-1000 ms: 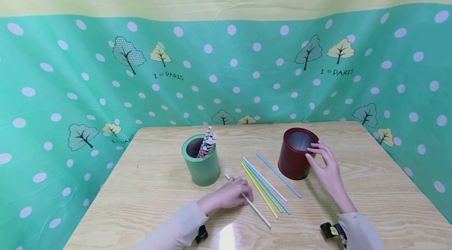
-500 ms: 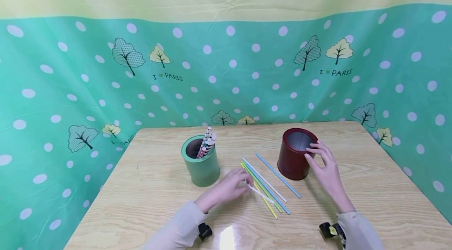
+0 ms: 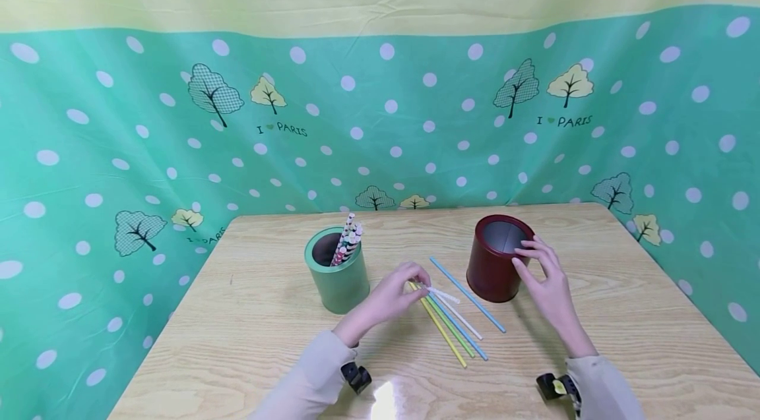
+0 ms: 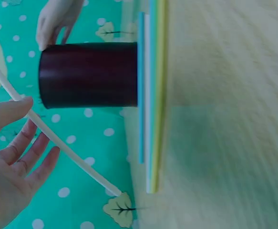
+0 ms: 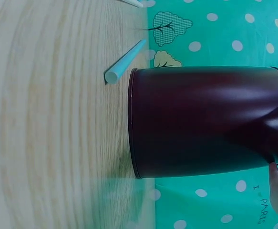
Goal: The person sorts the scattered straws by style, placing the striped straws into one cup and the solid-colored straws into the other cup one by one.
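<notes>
White slim stick (image 4: 74, 156), tilted above the desk (image 3: 237, 314) at frame centre, is pinched in the left hand's (image 3: 394, 293) fingers. At right, the right hand's (image 3: 551, 281) parted fingers hold one dark red can's (image 3: 494, 271) rim. Lower centre, five plain sticks (image 3: 468, 295) (two blue, one each yellow, green, white) lie on wood. Centre-left, one green can (image 3: 342, 288) holds bunched patterned sticks (image 3: 348, 245). Dotted curtain (image 3: 368, 103) hangs behind.

Pale grey-beige, plain long sleeves, softly creased, cover the forearms: the left sleeve (image 3: 315, 367) and the right sleeve (image 3: 602, 384) end at the wrists, leaving the hands (image 3: 388, 298) bare. A black, blocky left wrist unit (image 3: 356, 377) sits by one cuff; its counterpart, the right wrist unit (image 3: 552, 387), bears a small yellow mark (image 3: 559, 387) beside a dark band (image 3: 573, 387).
</notes>
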`<state>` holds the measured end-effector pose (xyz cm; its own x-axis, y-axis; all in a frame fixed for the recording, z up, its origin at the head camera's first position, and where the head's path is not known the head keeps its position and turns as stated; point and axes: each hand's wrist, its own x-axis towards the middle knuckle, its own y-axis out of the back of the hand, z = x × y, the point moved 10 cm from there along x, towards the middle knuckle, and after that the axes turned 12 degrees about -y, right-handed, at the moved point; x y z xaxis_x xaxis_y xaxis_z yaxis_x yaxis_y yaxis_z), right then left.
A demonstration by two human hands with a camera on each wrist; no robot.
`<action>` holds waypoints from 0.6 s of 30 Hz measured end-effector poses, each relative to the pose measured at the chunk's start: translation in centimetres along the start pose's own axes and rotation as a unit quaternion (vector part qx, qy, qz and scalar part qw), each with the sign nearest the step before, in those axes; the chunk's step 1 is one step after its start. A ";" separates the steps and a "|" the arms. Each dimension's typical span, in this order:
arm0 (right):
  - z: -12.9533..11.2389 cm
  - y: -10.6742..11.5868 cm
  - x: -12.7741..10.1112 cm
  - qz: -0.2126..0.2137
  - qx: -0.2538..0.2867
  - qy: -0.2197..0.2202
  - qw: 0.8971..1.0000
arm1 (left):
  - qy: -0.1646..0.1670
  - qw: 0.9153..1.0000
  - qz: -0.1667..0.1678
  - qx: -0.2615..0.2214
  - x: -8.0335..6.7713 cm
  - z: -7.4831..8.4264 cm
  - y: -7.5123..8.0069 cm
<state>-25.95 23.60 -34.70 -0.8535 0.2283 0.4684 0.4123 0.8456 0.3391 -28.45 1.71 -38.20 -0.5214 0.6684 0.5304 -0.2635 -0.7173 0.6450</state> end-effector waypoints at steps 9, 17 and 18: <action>0.1 0.0 0.0 0.001 -0.004 -0.003 1.000 | -0.006 0.999 0.044 -0.022 2.3 1.1 1.1; 0.1 0.0 0.0 0.003 -0.006 -0.002 1.000 | 0.013 0.991 0.098 -0.093 4.4 4.1 3.2; 0.1 0.0 0.0 0.003 -0.006 -0.004 1.000 | 0.018 0.989 0.106 -0.098 4.7 4.5 3.5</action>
<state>-25.95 23.65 -34.80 -0.8531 0.2371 0.4649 0.4214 0.8383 0.3458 -28.17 3.16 -30.98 -0.6101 0.4933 0.6200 -0.2944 -0.8677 0.4006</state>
